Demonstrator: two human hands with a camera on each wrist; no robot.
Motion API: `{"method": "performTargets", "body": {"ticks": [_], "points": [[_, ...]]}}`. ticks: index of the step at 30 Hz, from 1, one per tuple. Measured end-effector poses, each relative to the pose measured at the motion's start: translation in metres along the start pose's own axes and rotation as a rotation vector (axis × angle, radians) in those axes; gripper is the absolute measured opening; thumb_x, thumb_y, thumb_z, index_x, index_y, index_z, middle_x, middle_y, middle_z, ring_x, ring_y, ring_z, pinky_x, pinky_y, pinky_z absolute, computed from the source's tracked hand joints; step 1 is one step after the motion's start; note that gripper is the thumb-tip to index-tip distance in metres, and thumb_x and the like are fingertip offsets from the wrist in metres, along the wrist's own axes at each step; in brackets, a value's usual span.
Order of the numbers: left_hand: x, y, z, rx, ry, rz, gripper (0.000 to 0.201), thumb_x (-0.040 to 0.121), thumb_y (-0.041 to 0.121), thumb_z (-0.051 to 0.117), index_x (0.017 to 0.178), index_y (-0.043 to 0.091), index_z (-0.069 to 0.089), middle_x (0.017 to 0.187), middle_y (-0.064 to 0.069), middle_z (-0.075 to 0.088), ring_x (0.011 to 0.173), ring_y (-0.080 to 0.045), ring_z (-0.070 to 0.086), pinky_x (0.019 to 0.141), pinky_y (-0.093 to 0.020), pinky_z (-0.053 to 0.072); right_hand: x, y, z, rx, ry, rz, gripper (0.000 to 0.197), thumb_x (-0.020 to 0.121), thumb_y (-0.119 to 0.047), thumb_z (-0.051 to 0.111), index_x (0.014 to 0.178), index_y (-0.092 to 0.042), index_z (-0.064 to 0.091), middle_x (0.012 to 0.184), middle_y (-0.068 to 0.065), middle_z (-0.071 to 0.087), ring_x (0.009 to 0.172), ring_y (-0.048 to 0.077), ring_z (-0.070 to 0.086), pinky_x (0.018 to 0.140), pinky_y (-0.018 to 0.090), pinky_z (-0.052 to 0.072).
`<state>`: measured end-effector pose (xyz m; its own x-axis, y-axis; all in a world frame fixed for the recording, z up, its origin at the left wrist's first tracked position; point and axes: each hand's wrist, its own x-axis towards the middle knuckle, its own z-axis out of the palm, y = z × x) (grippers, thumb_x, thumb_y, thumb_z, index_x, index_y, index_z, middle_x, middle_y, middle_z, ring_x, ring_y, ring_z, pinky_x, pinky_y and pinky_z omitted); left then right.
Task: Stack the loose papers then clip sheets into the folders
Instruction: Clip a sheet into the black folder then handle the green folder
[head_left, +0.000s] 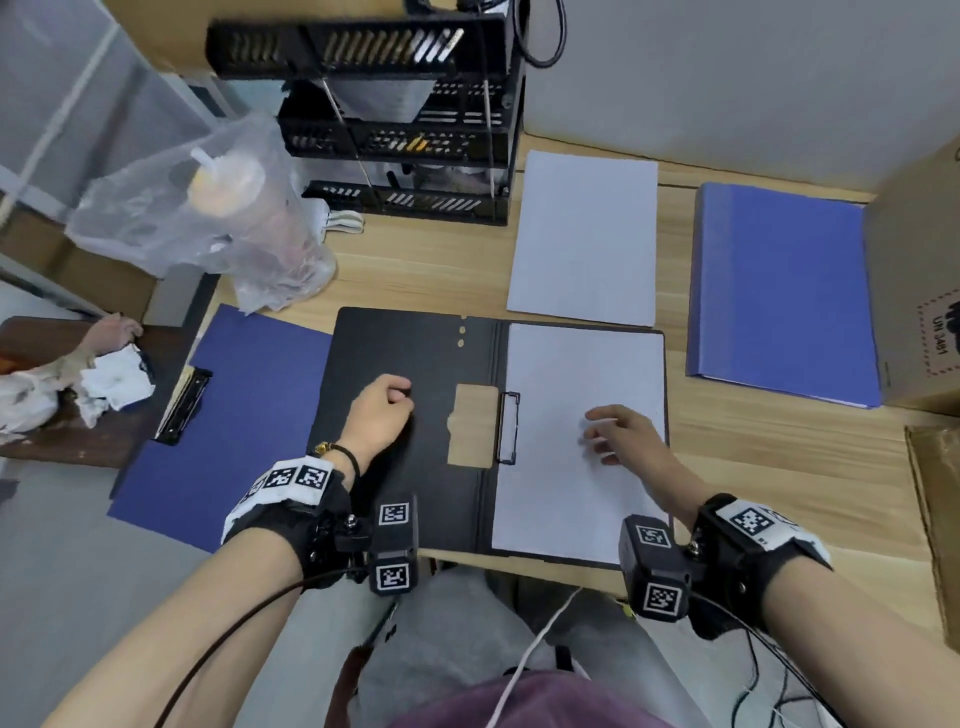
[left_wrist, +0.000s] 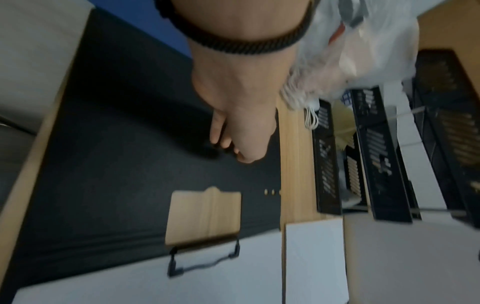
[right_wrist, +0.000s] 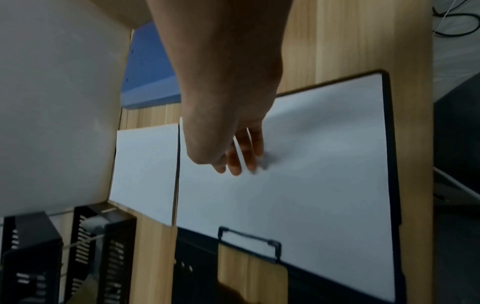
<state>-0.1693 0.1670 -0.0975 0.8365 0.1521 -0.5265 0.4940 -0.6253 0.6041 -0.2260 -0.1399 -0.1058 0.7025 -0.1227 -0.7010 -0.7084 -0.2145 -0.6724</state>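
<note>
A black folder (head_left: 395, 358) lies open at the table's front edge. White sheets (head_left: 587, 457) lie on its right half, their left edge under the wire clip (head_left: 508, 428). My left hand (head_left: 387, 410) rests as a curled fist on the bare left flap (left_wrist: 116, 164) and holds nothing. My right hand (head_left: 613, 434) has its fingers (right_wrist: 235, 164) spread straight, low over or on the sheets (right_wrist: 311, 185). A loose paper stack (head_left: 584, 239) lies behind the folder. A closed blue folder (head_left: 779, 296) lies at the right. An open blue folder (head_left: 244, 415) is partly under the black one.
A black tiered tray rack (head_left: 405, 130) stands at the back. A plastic bag with a drink cup (head_left: 208, 208) stands back left. A cardboard box (head_left: 919, 286) stands at the right edge. Crumpled tissue (head_left: 114, 384) lies on a dark side surface at the left.
</note>
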Motion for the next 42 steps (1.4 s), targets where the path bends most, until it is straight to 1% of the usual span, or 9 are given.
{"method": "performTargets", "body": {"ticks": [5,10,16,20,23,26,30,35,42], "points": [[0.0,-0.064,-0.055,0.025,0.16,-0.166,0.04,0.091,0.015,0.056,0.13,0.011,0.054,0.132,-0.013,0.055,0.122,-0.031,0.052,0.104,-0.038,0.041,-0.003,-0.017,0.059,0.016,-0.15,0.067,0.027,0.097,-0.009,0.047,0.123,-0.01,0.053,0.098,0.007,0.06,0.083,0.023,0.058,0.078,0.031,0.05],[-0.01,-0.1,-0.07,-0.076,0.064,-0.231,0.052,0.093,0.015,0.057,0.142,0.01,0.041,0.142,-0.011,0.047,0.131,-0.027,0.044,0.104,-0.032,0.033,-0.007,-0.018,0.093,-0.019,-0.142,0.078,0.033,0.096,-0.009,0.044,0.128,-0.011,0.05,0.114,0.013,0.06,0.093,0.022,0.058,0.09,0.035,0.049],[-0.013,-0.119,-0.082,-0.088,0.009,-0.208,0.061,0.085,0.023,0.07,0.138,0.014,0.042,0.126,-0.008,0.053,0.119,-0.026,0.051,0.097,-0.033,0.04,-0.014,-0.015,0.109,0.003,-0.1,0.089,0.029,0.095,-0.01,0.047,0.124,-0.01,0.051,0.108,0.013,0.062,0.09,0.022,0.058,0.084,0.032,0.049],[-0.014,-0.121,-0.107,-0.166,0.025,-0.125,0.035,0.09,0.019,0.064,0.124,0.014,0.056,0.083,0.002,0.051,0.089,-0.018,0.056,0.077,-0.026,0.039,-0.013,-0.024,0.12,-0.025,-0.087,0.113,0.022,0.096,-0.011,0.046,0.117,-0.011,0.053,0.093,0.006,0.058,0.083,0.02,0.055,0.082,0.035,0.048],[-0.017,-0.109,-0.139,-0.261,-0.003,-0.026,0.024,0.093,0.023,0.061,0.117,0.025,0.059,0.088,-0.001,0.057,0.082,-0.015,0.056,0.071,-0.026,0.042,-0.015,-0.04,0.136,-0.098,-0.151,0.15,0.014,0.096,-0.013,0.045,0.108,-0.009,0.052,0.091,0.006,0.053,0.085,0.022,0.053,0.083,0.039,0.05],[-0.029,-0.087,-0.162,-0.356,-0.09,0.021,0.015,0.093,0.028,0.06,0.105,0.037,0.061,0.104,-0.002,0.067,0.085,-0.015,0.062,0.066,-0.027,0.046,-0.025,-0.057,0.151,-0.133,-0.252,0.16,0.03,0.098,-0.026,0.048,0.123,-0.01,0.047,0.111,0.008,0.053,0.101,0.025,0.058,0.087,0.042,0.053],[-0.052,-0.041,-0.161,-0.499,-0.342,0.077,0.023,0.1,0.034,0.048,0.113,0.022,0.064,0.093,0.005,0.068,0.057,-0.007,0.058,0.042,-0.019,0.04,-0.046,-0.088,0.157,0.125,-0.446,0.065,0.057,0.094,-0.048,0.052,0.128,-0.002,0.048,0.109,0.006,0.051,0.103,0.022,0.058,0.079,0.05,0.058],[-0.069,0.009,-0.118,-0.447,-0.601,0.108,0.042,0.099,0.049,0.041,0.132,0.028,0.058,0.131,0.006,0.061,0.108,-0.028,0.067,0.07,-0.04,0.059,-0.08,-0.12,0.133,0.247,-0.569,-0.032,0.075,0.076,-0.065,0.058,0.137,-0.021,0.048,0.135,0.007,0.049,0.124,0.027,0.052,0.083,0.058,0.055],[-0.077,0.063,-0.042,-0.261,-0.767,0.184,0.034,0.096,0.048,0.048,0.125,0.038,0.063,0.14,0.018,0.049,0.114,-0.018,0.063,0.088,-0.043,0.057,-0.095,-0.089,0.064,0.102,-0.394,-0.097,0.034,0.101,-0.043,0.04,0.103,-0.029,0.071,0.11,-0.001,0.072,0.103,0.018,0.067,0.083,0.037,0.057]]}}
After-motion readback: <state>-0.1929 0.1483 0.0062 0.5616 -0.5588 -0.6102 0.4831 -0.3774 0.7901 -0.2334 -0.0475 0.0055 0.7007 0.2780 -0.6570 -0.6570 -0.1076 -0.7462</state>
